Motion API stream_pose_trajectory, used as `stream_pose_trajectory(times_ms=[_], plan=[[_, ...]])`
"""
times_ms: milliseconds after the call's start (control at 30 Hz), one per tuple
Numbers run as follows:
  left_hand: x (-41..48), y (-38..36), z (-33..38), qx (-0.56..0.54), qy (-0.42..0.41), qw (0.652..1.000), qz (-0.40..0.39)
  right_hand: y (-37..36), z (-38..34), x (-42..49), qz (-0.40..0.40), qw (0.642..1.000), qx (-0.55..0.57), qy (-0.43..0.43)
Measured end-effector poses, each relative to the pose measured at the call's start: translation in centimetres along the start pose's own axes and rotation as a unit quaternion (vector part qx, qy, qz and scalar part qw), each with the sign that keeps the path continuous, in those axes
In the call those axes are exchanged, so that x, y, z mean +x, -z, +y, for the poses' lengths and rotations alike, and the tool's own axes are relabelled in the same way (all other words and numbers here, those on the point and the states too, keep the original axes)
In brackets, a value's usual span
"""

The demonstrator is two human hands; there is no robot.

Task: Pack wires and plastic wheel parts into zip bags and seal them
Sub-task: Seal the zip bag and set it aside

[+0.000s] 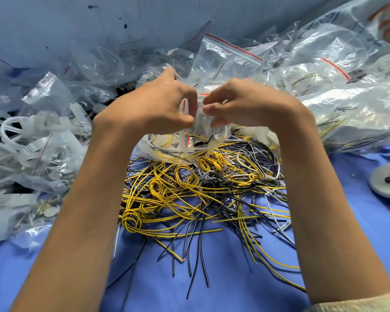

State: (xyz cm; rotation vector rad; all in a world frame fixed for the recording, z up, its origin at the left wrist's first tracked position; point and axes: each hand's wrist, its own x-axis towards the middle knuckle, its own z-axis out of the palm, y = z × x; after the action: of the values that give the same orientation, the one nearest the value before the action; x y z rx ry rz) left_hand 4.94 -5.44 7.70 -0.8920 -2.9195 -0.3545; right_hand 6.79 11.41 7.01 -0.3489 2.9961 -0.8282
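Both hands hold one clear zip bag (185, 143) above a heap of yellow, black and white wires (203, 190). My left hand (153, 104) pinches the bag's red-striped mouth on the left side. My right hand (241, 102) pinches the mouth on the right, fingertips close to the left hand's. Inside the bag lie coiled yellow and white wires, a small black part and a pale plastic piece. White plastic wheel parts (11, 131) lie among the bags at the left.
Packed and loose zip bags (234, 57) pile up behind and to the right. A grey dish (376, 183) with small black round parts sits at the right edge. Small metal discs (50, 210) lie at the lower left. Blue cloth (223, 278) covers the table.
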Motion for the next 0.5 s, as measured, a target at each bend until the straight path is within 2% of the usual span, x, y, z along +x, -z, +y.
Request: stream_pose_trajectory(times_ms=[133, 200, 233, 267, 333, 367, 400, 433, 500], plan=[[-0.1, -0.2, 0.0, 0.027, 0.023, 0.994, -0.105, -0.5, 0.0, 0.1, -0.037, 0.999, 0.005, 0.01], [0.0, -0.4, -0.1, 0.019, 0.024, 0.994, -0.104, -0.6, 0.1, 0.1, -0.068, 0.998, -0.012, 0.014], [0.0, -0.5, -0.1, 0.01, 0.018, 0.997, -0.074, -0.6, 0.2, 0.2, -0.08, 0.997, -0.015, 0.014], [0.1, -0.5, 0.0, -0.004, 0.003, 1.0, -0.012, -0.6, 0.2, 0.2, -0.078, 0.997, -0.012, 0.021], [0.3, -0.1, 0.1, -0.02, -0.027, 0.986, 0.161, -0.2, 0.2, 0.4, -0.017, 0.998, 0.001, 0.057], [0.3, 0.3, 0.2, -0.026, -0.033, 0.974, 0.222, 0.0, 0.1, 0.4, 0.022, 0.997, 0.006, 0.074], [0.3, 0.6, 0.3, -0.032, -0.037, 0.968, 0.248, 0.3, -0.1, 0.5, 0.048, 0.995, 0.011, 0.085], [0.3, 0.8, 0.3, -0.031, -0.039, 0.97, 0.239, 0.5, -0.2, 0.5, 0.057, 0.994, 0.01, 0.09], [0.2, 0.9, 0.3, -0.003, -0.045, 0.989, 0.144, 0.4, -0.1, 0.5, 0.019, 0.996, -0.014, 0.081]])
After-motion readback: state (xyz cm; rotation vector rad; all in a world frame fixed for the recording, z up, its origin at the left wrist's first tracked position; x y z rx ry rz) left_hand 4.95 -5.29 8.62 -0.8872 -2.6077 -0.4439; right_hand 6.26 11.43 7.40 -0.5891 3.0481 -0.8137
